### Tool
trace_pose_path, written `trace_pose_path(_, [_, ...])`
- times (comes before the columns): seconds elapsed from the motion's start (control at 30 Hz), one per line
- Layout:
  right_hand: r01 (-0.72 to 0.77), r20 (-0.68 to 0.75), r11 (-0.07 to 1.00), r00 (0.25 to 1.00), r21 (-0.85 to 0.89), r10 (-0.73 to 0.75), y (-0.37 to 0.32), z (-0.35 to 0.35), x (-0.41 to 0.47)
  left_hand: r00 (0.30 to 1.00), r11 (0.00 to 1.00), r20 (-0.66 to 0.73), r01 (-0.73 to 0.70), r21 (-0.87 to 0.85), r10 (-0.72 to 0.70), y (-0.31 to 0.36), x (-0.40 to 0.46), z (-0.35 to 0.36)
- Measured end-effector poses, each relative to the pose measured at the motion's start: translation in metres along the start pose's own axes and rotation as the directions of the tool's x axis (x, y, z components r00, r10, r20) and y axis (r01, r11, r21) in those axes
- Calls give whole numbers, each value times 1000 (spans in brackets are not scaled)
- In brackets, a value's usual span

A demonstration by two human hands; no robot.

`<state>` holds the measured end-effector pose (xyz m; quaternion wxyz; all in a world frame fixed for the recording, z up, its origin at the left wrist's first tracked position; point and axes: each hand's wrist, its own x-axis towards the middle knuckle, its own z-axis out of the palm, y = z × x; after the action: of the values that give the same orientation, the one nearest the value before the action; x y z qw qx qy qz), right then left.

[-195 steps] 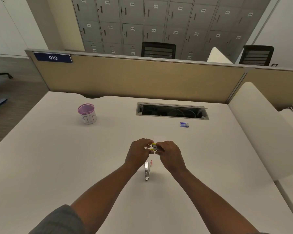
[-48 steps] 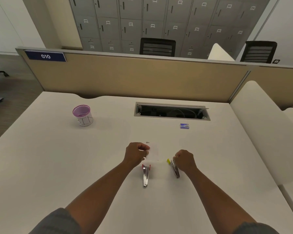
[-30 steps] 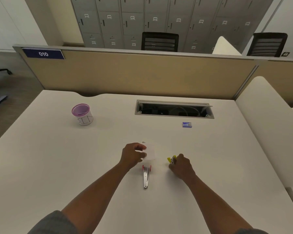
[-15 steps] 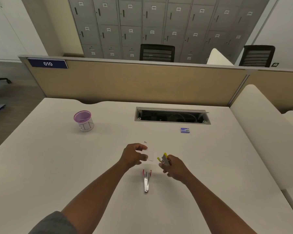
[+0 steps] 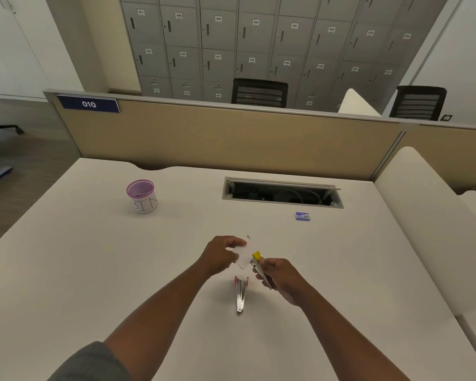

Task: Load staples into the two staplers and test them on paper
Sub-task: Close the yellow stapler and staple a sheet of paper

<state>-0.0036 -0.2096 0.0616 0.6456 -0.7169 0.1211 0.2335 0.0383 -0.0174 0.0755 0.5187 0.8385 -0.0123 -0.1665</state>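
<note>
Both forearms reach forward, left hand [image 5: 220, 255] pinching, right hand [image 5: 279, 277] curled in a grip.

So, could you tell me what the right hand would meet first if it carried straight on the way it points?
Probably the paper held by the left hand; the yellow-tipped stapler's nose is already at its edge.

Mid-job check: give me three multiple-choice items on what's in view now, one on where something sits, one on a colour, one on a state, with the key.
1. Where does the red-tipped stapler lie?
A. on the desk between the forearms
B. inside the pink cup
C. in the cable slot

2. What colour is the tip of the stapler in the right hand?
A. green
B. yellow
C. black

3. What is the left hand doing?
A. resting flat on the desk
B. gripping the staple box
C. pinching the paper

Key: 1 A, it lies flat on the desk, untouched. 2 B, a yellow end shows above the fingers. 3 C, the white sheet is held at the stapler's mouth.
</note>
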Motion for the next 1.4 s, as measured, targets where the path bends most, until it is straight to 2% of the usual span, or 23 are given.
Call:
trace_pose_path(0.37, [-33,-43,989,998,147,40,2,7,-1,992,985,59,-120,124,114,-2,1,6])
trace_pose_path(0.9, [-122,-76,951,986,284,149,6,14,-3,987,978,98,-140,154,126,0,1,8])
trace_pose_path(1.13, [-113,-99,944,984,310,150,8,16,-3,984,976,117,-150,156,133,-2,1,6])
trace_pose_path(1.27, [-72,-130,940,984,333,122,6,18,-1,992,989,-1,-123,84,123,-4,0,6])
trace_pose_path(1.33, [-49,-151,932,982,359,109,6,19,0,995,999,-83,-51,11,52,-5,-1,8])
trace_pose_path(1.4, [-26,-165,917,981,399,99,5,19,2,995,994,-93,28,-102,-38,-7,-1,11])
